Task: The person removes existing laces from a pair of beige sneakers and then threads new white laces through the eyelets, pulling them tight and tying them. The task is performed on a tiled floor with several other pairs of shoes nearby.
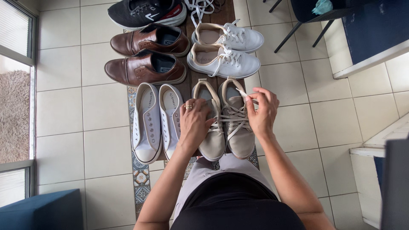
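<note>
A pair of beige lace-up sneakers (238, 132) stands on a dark patterned strip of floor in front of me. My left hand (194, 121), with a ring on one finger, rests on the left beige sneaker (211, 142) and grips its top. My right hand (262, 110) hovers over the right beige sneaker and pinches the end of a white shoelace (243, 93). The laces of that shoe lie loose across its tongue.
White laceless sneakers (155, 121) stand to the left. Behind them are brown leather shoes (145, 68), white laced sneakers (226, 59) and a black trainer (147, 12). A blue seat (40, 211) is at bottom left, chair legs (294, 34) at top right.
</note>
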